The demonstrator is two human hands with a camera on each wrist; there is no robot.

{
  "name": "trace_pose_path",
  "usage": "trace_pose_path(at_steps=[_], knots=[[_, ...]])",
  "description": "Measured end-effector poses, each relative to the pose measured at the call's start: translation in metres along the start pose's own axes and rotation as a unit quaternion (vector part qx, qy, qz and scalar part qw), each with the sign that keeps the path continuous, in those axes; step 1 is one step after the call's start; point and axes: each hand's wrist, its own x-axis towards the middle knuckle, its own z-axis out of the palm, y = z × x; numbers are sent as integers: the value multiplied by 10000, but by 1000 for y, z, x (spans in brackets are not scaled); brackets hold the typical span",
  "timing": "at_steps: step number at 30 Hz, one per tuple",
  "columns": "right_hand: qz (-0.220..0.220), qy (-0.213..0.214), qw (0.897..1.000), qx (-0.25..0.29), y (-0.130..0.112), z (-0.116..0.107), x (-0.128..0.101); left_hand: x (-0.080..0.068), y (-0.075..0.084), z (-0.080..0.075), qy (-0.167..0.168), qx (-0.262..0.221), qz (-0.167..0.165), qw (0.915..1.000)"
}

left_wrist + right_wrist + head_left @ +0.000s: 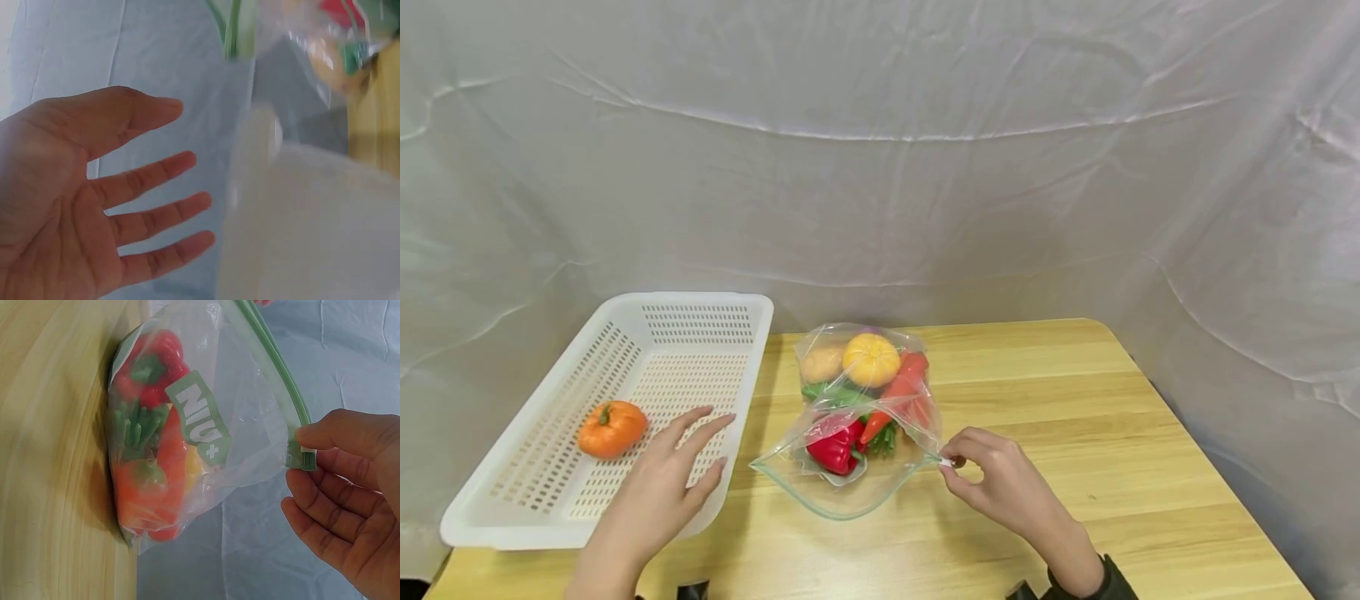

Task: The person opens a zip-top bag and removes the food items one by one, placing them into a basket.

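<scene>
**Zip bag of toy vegetables held open at its corner**

Zip bag (857,433) lies on the wooden surface (1075,417), just right of the white basket (550,517), its mouth gaping toward the person. A green label on the clear plastic reads "NIU+" in white letters (199,422). Inside the bag sit a red pepper (835,448), a carrot (898,392), a yellow pumpkin (871,360), a potato (822,364) and some green stalks.

The right hand (1000,492) reaches in from the bag's right, thumb and forefinger pinching the green slider (301,456) at the end of the zip track, the other fingers curled beneath.

The left hand (662,483) is spread flat, fingers straight and apart, palm down over the basket's near right corner, holding nothing. An orange pumpkin (612,428) lies in the basket, just left of those fingertips.
</scene>
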Motion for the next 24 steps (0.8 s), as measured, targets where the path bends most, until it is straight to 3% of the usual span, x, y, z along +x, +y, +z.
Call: trace_pose_path(at_steps=[6,9,12,18,24], knots=[[-16,27,10000,3,0,0,0,11,29,15,489,-128,814,9954],[-8,14,10000,6,0,0,0,16,43,28,523,-219,1257,9904],[-12,-7,10000,2,-1,0,0,20,59,42,307,-322,1570,9866],[-21,25,10000,-51,0,0,0,33,91,63,-616,-358,2006,9771],[-61,24,10000,-21,0,0,0,48,100,72,-1072,-115,2093,9719]])
